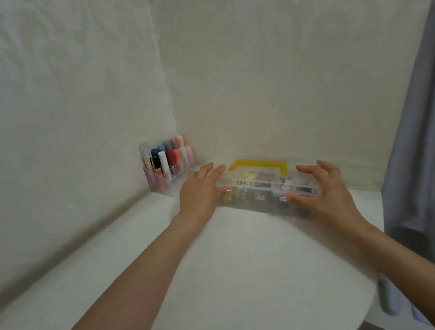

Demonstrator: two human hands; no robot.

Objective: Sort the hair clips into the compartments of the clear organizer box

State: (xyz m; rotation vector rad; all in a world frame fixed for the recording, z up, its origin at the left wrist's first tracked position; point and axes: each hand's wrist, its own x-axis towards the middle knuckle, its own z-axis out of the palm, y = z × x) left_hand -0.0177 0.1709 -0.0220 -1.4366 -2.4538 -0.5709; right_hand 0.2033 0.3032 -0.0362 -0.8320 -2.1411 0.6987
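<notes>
- Organizer box [265,185] is sitting at the far edge of the white table [230,291], close against the wall, with its yellow handle [259,163] facing the wall and its lid down.
- Hair clips [243,193] are showing through the clear plastic as small yellow and dark shapes, already lying in several compartments.
- Left hand [201,193] is lying flat against the box's left end. The fingers are stretched straight along the corner and the thumb is at the front edge, bracing rather than clasping.
- Right hand [320,194] is arching over the right end, thumb tip at the front edge and fingers curled above the back corner. Motion blur is hiding whether it is actually gripping, so I cannot tell.
- Both hands are bracketing the two short ends, probably because a long, shallow box slides or lifts level that way and the clips stay in their cells.
- Sorting is likely waiting on the box coming nearer and the lid being opened.
- Nearby, a clear rack of lipsticks [167,164] is standing in the corner, just beside the left hand.
</notes>
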